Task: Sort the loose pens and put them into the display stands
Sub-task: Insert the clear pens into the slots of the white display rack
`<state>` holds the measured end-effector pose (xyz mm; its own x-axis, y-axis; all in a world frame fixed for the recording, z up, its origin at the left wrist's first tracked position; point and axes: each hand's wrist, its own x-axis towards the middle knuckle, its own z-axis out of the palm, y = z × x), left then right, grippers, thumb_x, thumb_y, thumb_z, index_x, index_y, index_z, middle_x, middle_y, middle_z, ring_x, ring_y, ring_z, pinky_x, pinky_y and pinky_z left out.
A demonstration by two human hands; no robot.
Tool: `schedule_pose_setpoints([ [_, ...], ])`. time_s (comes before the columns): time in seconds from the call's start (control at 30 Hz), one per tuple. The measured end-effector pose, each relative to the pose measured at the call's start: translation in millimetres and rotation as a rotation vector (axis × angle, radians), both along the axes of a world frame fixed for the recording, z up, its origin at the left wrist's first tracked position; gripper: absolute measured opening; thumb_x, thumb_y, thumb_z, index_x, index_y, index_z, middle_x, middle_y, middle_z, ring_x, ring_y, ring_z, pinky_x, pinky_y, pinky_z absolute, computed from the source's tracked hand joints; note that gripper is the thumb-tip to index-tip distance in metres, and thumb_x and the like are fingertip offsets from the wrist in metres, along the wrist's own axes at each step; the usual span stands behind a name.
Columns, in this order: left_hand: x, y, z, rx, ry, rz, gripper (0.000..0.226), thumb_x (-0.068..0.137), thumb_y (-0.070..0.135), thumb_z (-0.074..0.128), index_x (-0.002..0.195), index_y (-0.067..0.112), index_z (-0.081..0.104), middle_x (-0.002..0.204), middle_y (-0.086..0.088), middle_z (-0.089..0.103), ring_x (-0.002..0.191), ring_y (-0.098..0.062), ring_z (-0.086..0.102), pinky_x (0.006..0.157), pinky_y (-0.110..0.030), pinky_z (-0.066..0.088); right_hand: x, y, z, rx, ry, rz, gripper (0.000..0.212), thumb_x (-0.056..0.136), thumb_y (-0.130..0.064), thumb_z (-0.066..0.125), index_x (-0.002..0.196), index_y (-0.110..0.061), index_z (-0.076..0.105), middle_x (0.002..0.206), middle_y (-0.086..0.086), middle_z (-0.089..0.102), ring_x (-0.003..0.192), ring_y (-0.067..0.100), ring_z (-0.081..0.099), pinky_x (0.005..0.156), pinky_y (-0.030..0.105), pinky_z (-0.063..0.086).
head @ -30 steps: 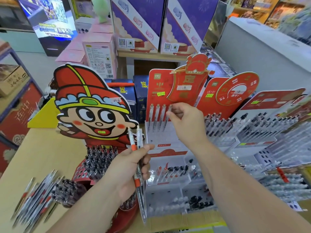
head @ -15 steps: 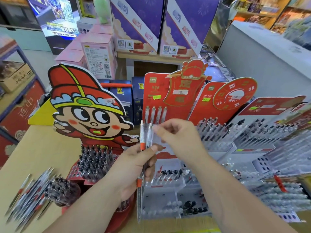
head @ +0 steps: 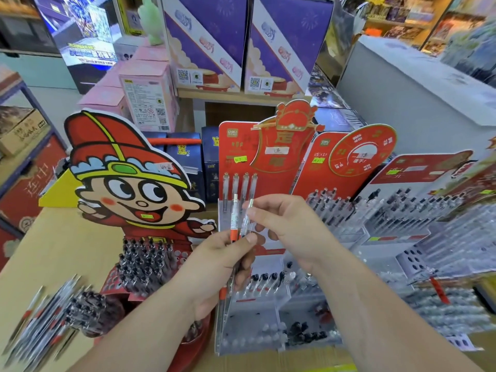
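Observation:
My left hand (head: pixel 222 267) grips two upright pens in front of the clear tiered display stand (head: pixel 257 315): an orange-banded pen (head: pixel 234 218) and a clear pen (head: pixel 248 218) beside it. My right hand (head: pixel 290 226) pinches the top of the clear pen with thumb and fingertips. Behind my hands, several clear pens (head: pixel 240 189) stand in the stand's top row before its red backboard (head: pixel 236 154). A loose pile of pens (head: pixel 45 318) lies on the wooden table at lower left.
A round red stand with a cartoon-boy cutout (head: pixel 128 178) and many dark-capped pens (head: pixel 146 261) sits left of my hands. More red-backed stands full of pens (head: pixel 402 210) fill the right side. Pink boxes (head: pixel 145 92) and purple cartons (head: pixel 204 41) stand behind.
My right hand left the stand's top row, where it had been at the standing pens, and came down to pinch the clear pen in my left hand. My left hand rose slightly.

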<state>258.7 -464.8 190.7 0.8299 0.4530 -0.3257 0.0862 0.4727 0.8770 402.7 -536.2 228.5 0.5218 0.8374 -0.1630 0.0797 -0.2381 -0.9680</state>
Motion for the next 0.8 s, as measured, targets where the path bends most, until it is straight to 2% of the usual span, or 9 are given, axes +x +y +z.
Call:
schedule_pose_setpoints([
  [0.07, 1, 0, 0, 0.001, -0.017, 0.017, 0.029, 0.097, 0.03, 0.059, 0.097, 0.001, 0.063, 0.061, -0.005, 0.049, 0.048, -0.017, 0.039, 0.047, -0.028, 0.035, 0, 0, 2, 0.003, -0.008, -0.004, 0.006, 0.092, -0.02, 0.072, 0.088, -0.017, 0.075, 0.068, -0.01, 0.066, 0.066, 0.003, 0.059, 0.057, 0.017, 0.043],
  [0.13, 1, 1, 1, -0.006, -0.038, 0.054, 0.029, 0.095, 0.033, 0.058, 0.089, 0.004, 0.057, 0.061, -0.007, 0.051, 0.047, -0.019, 0.042, 0.045, -0.028, 0.037, 4, 0, 7, 0.011, 0.021, -0.039, 0.006, 0.093, -0.018, 0.071, 0.091, -0.014, 0.075, 0.073, -0.004, 0.068, 0.068, 0.008, 0.062, 0.054, 0.021, 0.043],
  [0.23, 1, 5, -3, -0.059, -0.008, 0.109, 0.022, 0.1, 0.03, 0.057, 0.098, 0.007, 0.058, 0.067, -0.01, 0.054, 0.048, -0.021, 0.048, 0.046, -0.028, 0.038, 15, -1, 16, 0.082, 0.125, -0.169, 0.007, 0.094, -0.014, 0.068, 0.094, -0.007, 0.071, 0.072, -0.003, 0.068, 0.064, 0.012, 0.063, 0.048, 0.02, 0.043],
  [0.3, 0, 8, -7, -0.06, 0.03, 0.125, 0.017, 0.101, 0.027, 0.056, 0.103, 0.011, 0.061, 0.068, -0.009, 0.055, 0.048, -0.021, 0.048, 0.046, -0.028, 0.038, 22, -2, 23, 0.146, 0.128, -0.249, 0.005, 0.094, -0.013, 0.069, 0.091, -0.009, 0.07, 0.068, -0.004, 0.065, 0.061, 0.014, 0.063, 0.047, 0.02, 0.043],
  [0.5, -2, 14, -12, 0.003, 0.04, 0.109, 0.023, 0.102, 0.024, 0.055, 0.116, 0.009, 0.065, 0.064, -0.004, 0.047, 0.046, -0.021, 0.034, 0.044, -0.027, 0.036, 22, 0, 39, 0.221, -0.293, -0.302, 0.004, 0.092, -0.011, 0.07, 0.09, -0.01, 0.072, 0.068, 0.006, 0.071, 0.057, 0.009, 0.062, 0.051, 0.022, 0.049],
  [0.6, -3, 16, -14, 0.022, 0.033, 0.1, 0.023, 0.102, 0.026, 0.054, 0.117, 0.012, 0.065, 0.064, -0.003, 0.046, 0.046, -0.019, 0.033, 0.046, -0.028, 0.033, 25, 4, 38, 0.196, -0.397, -0.314, 0.003, 0.092, -0.012, 0.07, 0.09, -0.013, 0.073, 0.073, 0.006, 0.072, 0.062, 0.013, 0.066, 0.054, 0.025, 0.054],
  [0.7, -6, 17, -14, 0.041, 0.035, 0.101, 0.026, 0.102, 0.033, 0.054, 0.114, 0.013, 0.066, 0.064, -0.002, 0.046, 0.046, -0.018, 0.034, 0.048, -0.028, 0.032, 30, 7, 33, 0.165, -0.475, -0.37, 0.001, 0.091, -0.016, 0.071, 0.092, -0.016, 0.072, 0.077, 0.002, 0.073, 0.07, 0.019, 0.071, 0.062, 0.039, 0.062],
  [0.8, -9, 18, -14, 0.011, 0.042, 0.103, 0.03, 0.103, 0.04, 0.051, 0.11, 0.015, 0.068, 0.065, -0.004, 0.048, 0.046, -0.018, 0.035, 0.048, -0.028, 0.032, 36, 11, 27, 0.151, -0.523, -0.411, 0.001, 0.09, -0.02, 0.072, 0.091, -0.02, 0.073, 0.077, -0.002, 0.073, 0.073, 0.017, 0.072, 0.069, 0.045, 0.062],
])
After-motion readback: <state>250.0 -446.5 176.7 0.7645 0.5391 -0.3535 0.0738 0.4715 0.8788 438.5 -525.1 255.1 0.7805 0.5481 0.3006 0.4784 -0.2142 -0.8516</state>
